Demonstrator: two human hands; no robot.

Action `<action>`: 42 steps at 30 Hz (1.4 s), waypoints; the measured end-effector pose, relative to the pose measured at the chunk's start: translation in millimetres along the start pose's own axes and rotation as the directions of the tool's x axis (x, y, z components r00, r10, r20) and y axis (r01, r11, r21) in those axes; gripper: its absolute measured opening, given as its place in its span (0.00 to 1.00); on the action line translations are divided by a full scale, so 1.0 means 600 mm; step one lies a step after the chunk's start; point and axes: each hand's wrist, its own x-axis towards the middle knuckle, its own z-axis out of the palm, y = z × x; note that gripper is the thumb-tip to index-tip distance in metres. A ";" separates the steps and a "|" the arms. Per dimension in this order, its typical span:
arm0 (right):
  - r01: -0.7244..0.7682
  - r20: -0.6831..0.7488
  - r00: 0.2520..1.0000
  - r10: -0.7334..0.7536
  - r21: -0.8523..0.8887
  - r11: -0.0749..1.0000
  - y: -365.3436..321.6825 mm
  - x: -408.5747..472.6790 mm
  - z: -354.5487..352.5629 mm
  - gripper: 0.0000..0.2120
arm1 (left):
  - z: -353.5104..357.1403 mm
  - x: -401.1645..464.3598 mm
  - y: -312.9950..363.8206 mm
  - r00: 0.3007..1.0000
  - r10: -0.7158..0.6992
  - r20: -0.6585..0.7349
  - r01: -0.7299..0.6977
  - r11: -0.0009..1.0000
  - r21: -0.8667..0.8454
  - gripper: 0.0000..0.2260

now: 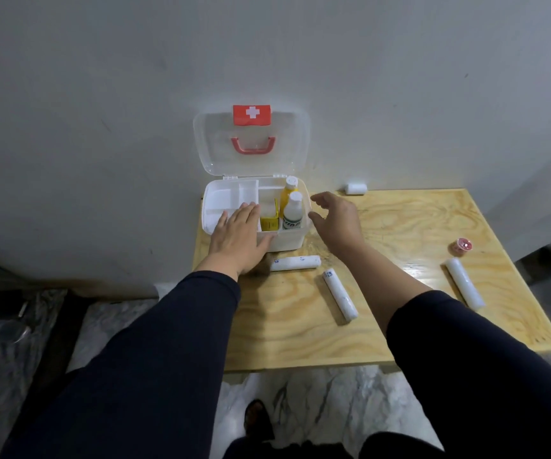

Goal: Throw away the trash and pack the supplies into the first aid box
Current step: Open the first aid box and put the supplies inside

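The white first aid box stands at the table's back left, its clear lid open against the wall. Inside are a white divided tray, a yellow bottle, a white bottle and a yellow carton. My left hand lies flat on the tray's front edge, fingers apart. My right hand hovers open just right of the box, holding nothing. Three long white bandage rolls lie on the table. A short white roll rests by the wall.
The wooden table stands against a grey wall. A small red tape roll sits near the table's right edge. Marble floor and my foot show below. Dark clutter lies on the floor at the far left.
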 end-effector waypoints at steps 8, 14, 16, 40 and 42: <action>-0.009 0.284 0.956 0.075 -0.225 0.974 0.061 -0.100 -0.020 0.16 | 0.007 -0.118 0.037 0.991 0.018 -0.132 -0.024 0.999 -0.040 0.25; -0.031 0.287 0.951 0.111 -0.271 0.962 0.105 -0.158 0.003 0.15 | 0.055 -0.186 0.038 0.994 -0.072 -0.079 0.066 0.995 -0.072 0.24; -0.042 0.262 0.958 0.113 -0.265 0.963 0.115 -0.170 0.012 0.14 | 0.072 -0.203 0.033 0.994 -0.101 -0.049 0.097 0.992 -0.081 0.24; 0.397 0.522 0.843 -0.133 -0.437 0.807 0.041 -0.107 0.084 0.20 | 0.060 -0.173 -0.046 0.972 -0.202 -0.117 0.185 0.973 -0.140 0.25; 0.416 0.520 0.840 -0.153 -0.438 0.797 0.042 -0.115 0.087 0.19 | 0.052 -0.163 -0.047 0.969 -0.202 -0.144 0.183 0.974 -0.135 0.25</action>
